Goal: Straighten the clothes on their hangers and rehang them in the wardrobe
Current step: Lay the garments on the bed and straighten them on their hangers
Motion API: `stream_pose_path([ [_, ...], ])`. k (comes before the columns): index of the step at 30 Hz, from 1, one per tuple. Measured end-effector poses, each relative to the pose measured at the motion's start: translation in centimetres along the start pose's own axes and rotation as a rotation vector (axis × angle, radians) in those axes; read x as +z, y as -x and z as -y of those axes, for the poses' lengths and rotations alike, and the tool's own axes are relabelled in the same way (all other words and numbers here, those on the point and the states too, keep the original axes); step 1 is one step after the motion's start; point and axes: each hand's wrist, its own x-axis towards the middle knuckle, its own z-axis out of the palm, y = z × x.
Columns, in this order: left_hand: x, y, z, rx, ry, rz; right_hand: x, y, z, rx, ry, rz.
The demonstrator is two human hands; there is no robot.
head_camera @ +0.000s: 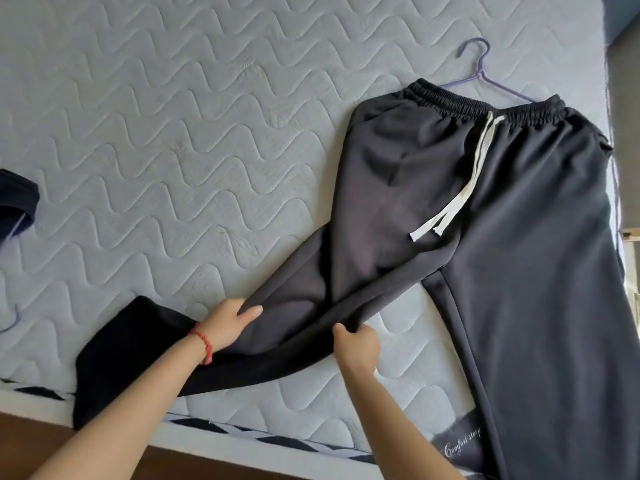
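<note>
Dark grey sweatpants (512, 216) with a white drawstring (460, 188) lie spread on the quilted mattress (173, 133). A purple hanger (485, 69) pokes out from behind the waistband at the top right. My left hand (230, 323), with a red bracelet at the wrist, grips the upper edge of the left trouser leg. Gripping the same leg's lower edge, my right hand (355, 344) has its thumb on top of the cloth. That leg runs diagonally toward the mattress's near edge, where its end hangs over. The other leg runs down the right side.
Another dark garment (15, 202) lies at the left edge of the mattress, with a thin hanger hook (12, 322) below it. A brown floor (41, 445) shows under the mattress's near edge. A grey wall and wooden piece (630, 233) stand at far right.
</note>
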Motion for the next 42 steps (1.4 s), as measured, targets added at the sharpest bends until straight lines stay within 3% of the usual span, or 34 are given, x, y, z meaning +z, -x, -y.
stream_pose_path([
  [6,4.2,6.1,1.9,0.013,0.368,-0.042,-4.9,0.1,-1.7,-0.016,-0.337,-0.093],
  [10,8.6,7.7,0.5,-0.05,0.524,0.011,-6.5,-0.3,-3.4,0.084,-0.36,-0.222],
  [12,10.1,8.0,0.5,-0.02,0.44,0.019,-6.3,0.4,-4.3,0.125,-0.302,-0.204],
  [17,12.0,8.6,3.5,0.135,-0.257,-0.092,-2.8,3.6,-6.9,0.018,0.063,-0.23],
  [21,11.7,10.2,3.2,0.137,-0.147,-0.142,-1.3,4.2,-8.3,0.009,0.341,-0.225],
  [25,11.5,12.1,2.2,0.092,-0.012,-0.175,-3.2,3.5,-8.9,0.022,0.178,-0.128],
  [29,10.8,13.6,2.3,-0.036,0.226,-0.215,-6.3,3.8,-10.2,0.139,-0.441,0.017],
  [31,10.3,14.4,2.3,-0.081,0.348,-0.154,-8.0,4.4,-11.4,0.266,-0.79,0.143],
  [33,10.2,15.5,2.1,-0.105,0.427,-0.066,-9.3,5.6,-12.3,0.281,-0.978,0.326],
  [36,10.8,17.1,1.8,-0.181,0.562,0.034,-10.3,7.2,-13.5,0.237,-0.988,0.449],
  [42,10.9,19.2,1.4,-0.317,0.934,0.021,-9.6,10.3,-15.4,0.008,-0.604,0.559],
])
